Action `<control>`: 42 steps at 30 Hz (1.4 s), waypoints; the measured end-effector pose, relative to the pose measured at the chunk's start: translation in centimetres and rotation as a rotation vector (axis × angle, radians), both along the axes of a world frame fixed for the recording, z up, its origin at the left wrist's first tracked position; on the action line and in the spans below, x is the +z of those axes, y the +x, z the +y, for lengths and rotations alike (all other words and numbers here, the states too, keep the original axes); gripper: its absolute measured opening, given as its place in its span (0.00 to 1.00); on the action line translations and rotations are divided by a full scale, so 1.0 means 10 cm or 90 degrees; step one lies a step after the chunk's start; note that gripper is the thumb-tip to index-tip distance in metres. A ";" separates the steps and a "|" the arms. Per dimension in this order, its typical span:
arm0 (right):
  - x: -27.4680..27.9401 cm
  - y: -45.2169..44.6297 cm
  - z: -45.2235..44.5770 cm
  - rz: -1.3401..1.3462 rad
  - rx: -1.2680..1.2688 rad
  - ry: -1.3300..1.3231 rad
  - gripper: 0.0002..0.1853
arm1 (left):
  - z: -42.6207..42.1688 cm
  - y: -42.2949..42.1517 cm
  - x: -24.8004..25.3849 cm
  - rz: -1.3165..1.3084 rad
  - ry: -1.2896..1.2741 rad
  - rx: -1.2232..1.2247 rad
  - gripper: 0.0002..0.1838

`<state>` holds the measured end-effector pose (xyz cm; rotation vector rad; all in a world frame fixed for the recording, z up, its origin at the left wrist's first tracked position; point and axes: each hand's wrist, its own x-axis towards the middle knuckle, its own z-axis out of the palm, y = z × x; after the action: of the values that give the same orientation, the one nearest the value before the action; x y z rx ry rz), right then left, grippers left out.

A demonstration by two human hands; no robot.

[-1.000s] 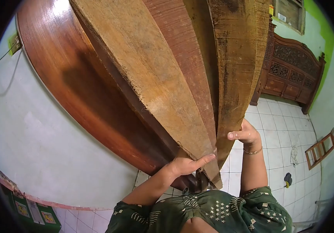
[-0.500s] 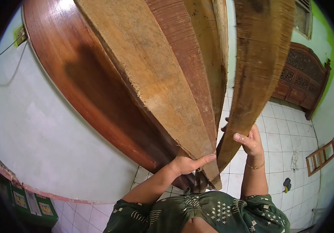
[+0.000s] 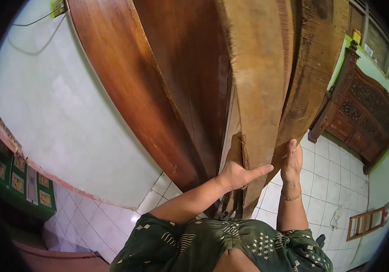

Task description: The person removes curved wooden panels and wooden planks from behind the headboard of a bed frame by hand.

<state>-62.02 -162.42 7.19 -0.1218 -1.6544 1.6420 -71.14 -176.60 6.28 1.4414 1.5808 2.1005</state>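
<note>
Several long wooden planks stand tall before me, fanned out at the top and close together near my chest. My left hand (image 3: 237, 176) is closed on a light brown plank (image 3: 260, 86), its thumb across the front face and the other fingers hidden. My right hand (image 3: 292, 162) holds the outer edge of a darker rough plank (image 3: 314, 68) on the right; its thumb points up and the fingers are mostly behind the wood. To the left are a glossy reddish-brown board (image 3: 113, 50) and a dark brown panel (image 3: 185, 68).
A pale wall (image 3: 67, 109) rises on the left, with a green box (image 3: 18, 181) bearing pictures beyond its lower edge. On the right, a carved wooden headboard (image 3: 357, 109) and a small wooden frame (image 3: 366, 223) stand on the white tiled floor (image 3: 314, 195).
The light plank has swung right with my left hand, closing the gap to the darker plank and uncovering the dark panel. My right thumb now points upward. The view has shifted.
</note>
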 end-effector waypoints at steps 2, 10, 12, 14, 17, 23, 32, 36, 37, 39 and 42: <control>0.01 0.03 0.04 0.010 0.026 -0.003 0.28 | 0.10 0.03 -0.02 -0.001 0.014 0.000 0.44; -0.04 0.12 0.36 0.009 -0.098 0.040 0.29 | 0.18 0.20 0.25 -0.008 0.057 0.040 0.38; 0.02 0.17 0.45 0.038 -0.122 0.054 0.28 | 0.18 0.17 0.15 -0.056 0.023 0.048 0.40; 0.02 0.16 0.60 0.039 -0.150 0.032 0.26 | 0.12 0.15 0.12 -0.135 -0.028 0.004 0.41; 0.06 0.07 0.78 0.021 -0.170 0.038 0.25 | 0.08 0.17 0.06 -0.134 -0.029 0.009 0.35; 0.06 -0.29 0.65 -0.008 -0.058 0.077 0.26 | 0.15 0.21 0.11 -0.104 -0.034 -0.027 0.29; -0.15 -0.49 0.46 0.087 0.349 -0.215 0.31 | 0.31 0.25 0.20 -0.050 -0.063 -0.039 0.48; -0.15 -0.38 0.33 0.132 0.462 -0.267 0.34 | 0.48 0.24 0.14 0.004 0.029 0.034 0.53; -0.15 -0.37 0.32 0.117 0.445 -0.234 0.35 | 0.49 0.22 0.13 0.013 0.032 0.040 0.53; -0.13 -0.36 0.29 0.084 0.415 -0.201 0.37 | 0.47 0.18 0.10 0.033 0.035 0.057 0.55; -0.08 -0.34 0.26 0.030 0.399 -0.180 0.41 | 0.41 0.14 0.05 0.054 0.021 0.090 0.57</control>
<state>-65.42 -159.85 6.35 0.3256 -1.4974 2.3206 -69.77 -172.51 6.79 1.4885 1.7352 2.1779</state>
